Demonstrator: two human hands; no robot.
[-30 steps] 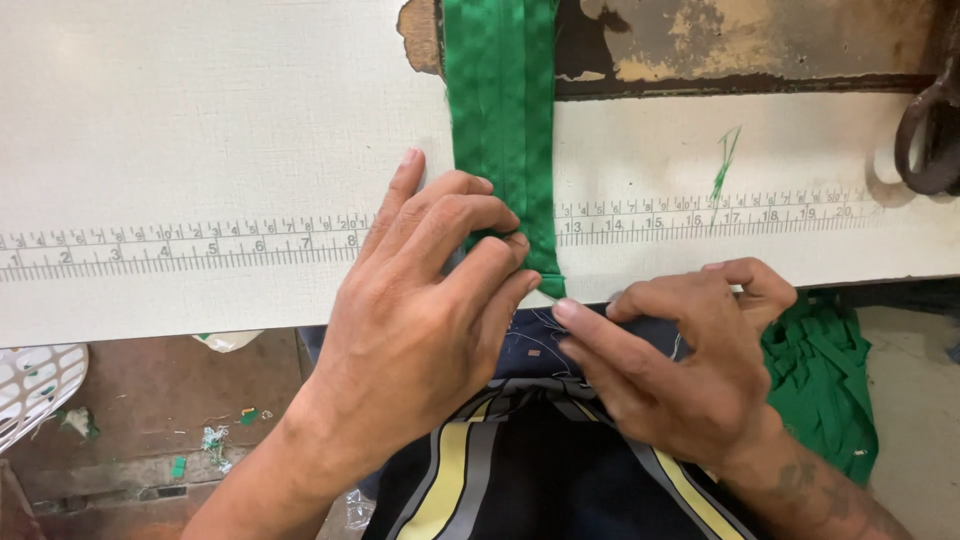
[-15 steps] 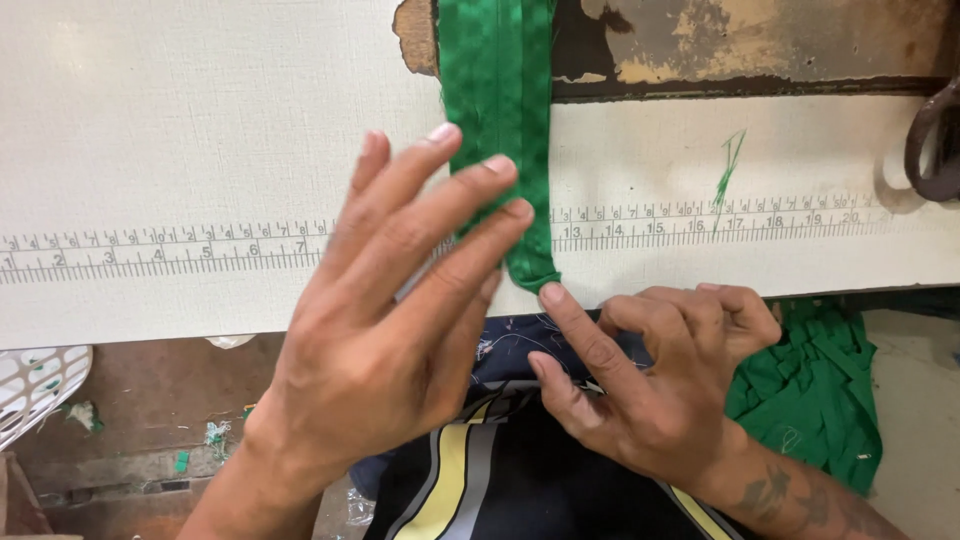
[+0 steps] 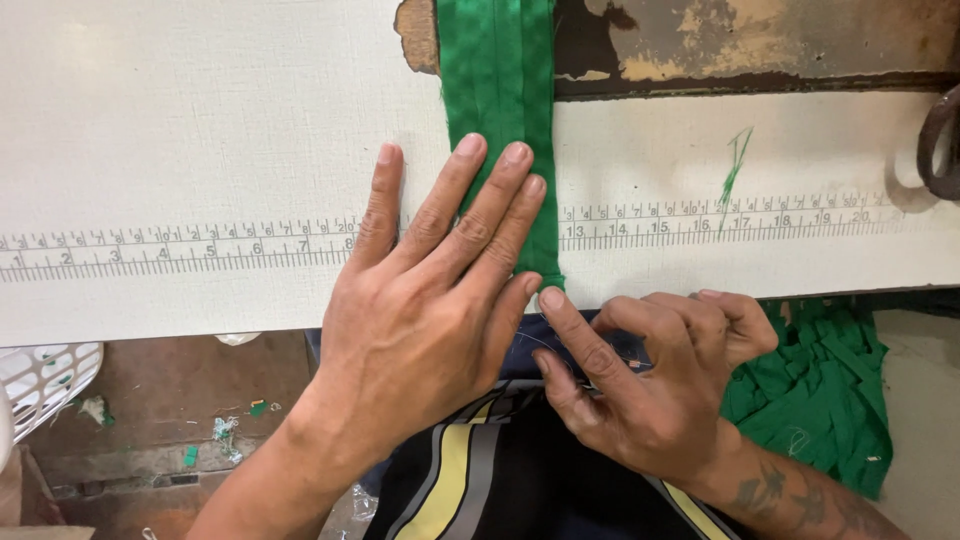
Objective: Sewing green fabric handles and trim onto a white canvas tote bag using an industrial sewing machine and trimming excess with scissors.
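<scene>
A: The fingers (image 3: 470,215) of the left hand (image 3: 430,320) are stretched out flat and spread, gripping nothing, three of them pressing down on the green fabric strip (image 3: 500,130). What about the other one?

B: The right hand (image 3: 650,380) sits just below the strip's lower end, at the table's near edge. Its forefinger points up and touches that end; the other fingers are curled in toward the palm. I cannot tell whether they pinch anything.

A: And what lies around the strip?

B: To its right, a thin green thread (image 3: 735,165) lies on the tabletop, and further right, at the picture's edge, the dark loop of a scissors handle (image 3: 938,140). Below and to the right of the strip, off the table, hangs a bundle of green fabric pieces (image 3: 820,390). The left hand covers part of the printed ruler (image 3: 200,245) where it passes under the strip.

A: Materials?

B: The strip is soft knit cloth, folded lengthwise with ridges, running straight up from the table's near edge. The table (image 3: 200,100) is white and finely grained; beside the strip's upper part the covering has worn away to dark, flaking wood (image 3: 750,45).

A: The room?

B: Down to the strip's left is a brown floor (image 3: 180,400) littered with green scraps, and a white slotted basket (image 3: 40,375).
</scene>
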